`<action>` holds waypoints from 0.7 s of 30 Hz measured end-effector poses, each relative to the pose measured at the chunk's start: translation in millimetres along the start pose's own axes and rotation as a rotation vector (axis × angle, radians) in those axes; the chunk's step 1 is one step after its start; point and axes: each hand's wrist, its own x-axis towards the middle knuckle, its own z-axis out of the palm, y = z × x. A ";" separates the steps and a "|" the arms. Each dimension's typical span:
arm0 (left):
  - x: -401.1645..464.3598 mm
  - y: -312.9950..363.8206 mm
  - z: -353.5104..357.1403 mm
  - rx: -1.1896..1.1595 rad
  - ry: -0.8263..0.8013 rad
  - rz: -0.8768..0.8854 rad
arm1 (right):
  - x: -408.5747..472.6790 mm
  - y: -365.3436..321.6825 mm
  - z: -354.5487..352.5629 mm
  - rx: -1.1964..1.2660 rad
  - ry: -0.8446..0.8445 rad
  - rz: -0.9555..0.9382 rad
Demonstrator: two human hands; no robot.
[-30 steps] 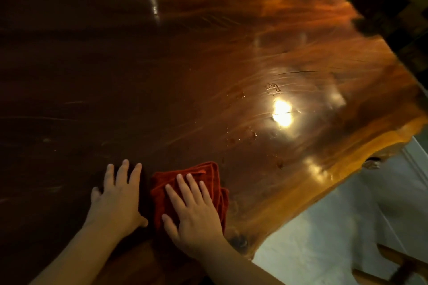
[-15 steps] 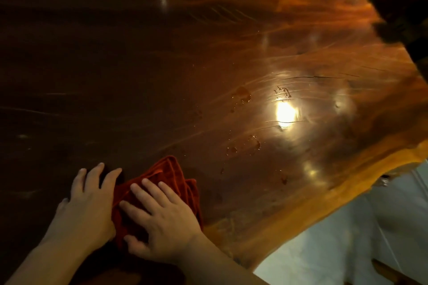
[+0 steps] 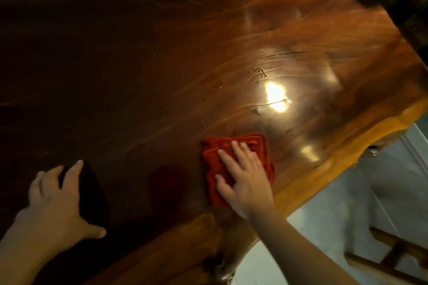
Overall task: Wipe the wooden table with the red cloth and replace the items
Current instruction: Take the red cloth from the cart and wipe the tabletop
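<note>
Near the table's pale right edge, the right hand [image 3: 245,178] lies flat with fingers spread on the folded red cloth [image 3: 231,164], pressing it to the glossy wooden table [image 3: 162,65], while the left hand [image 3: 53,203], fingers loose and holding nothing, leans on the dark wood well apart.
</note>
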 end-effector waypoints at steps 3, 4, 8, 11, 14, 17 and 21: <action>6.6 10.0 -6.5 -0.007 -0.003 -0.036 | -11.8 58.7 -17.2 -0.027 0.064 0.255; 10.0 11.3 -8.4 0.023 -0.011 -0.018 | -16.3 76.9 -21.6 -0.025 0.084 0.332; 20.4 13.3 -11.7 0.057 -0.019 0.035 | -21.7 115.7 -25.8 -0.138 0.001 0.484; 20.1 13.6 -12.6 0.092 0.025 0.074 | -15.5 106.3 -20.9 -0.111 0.061 0.566; 19.6 5.6 -10.0 0.095 0.060 0.142 | -9.4 89.8 -17.9 -0.119 0.087 0.578; 18.3 -6.8 -7.0 0.066 0.111 0.211 | 7.7 59.5 -15.5 -0.100 0.105 0.538; 16.8 -27.0 -8.3 0.041 0.195 0.247 | 42.4 -14.6 6.5 -0.126 0.068 0.387</action>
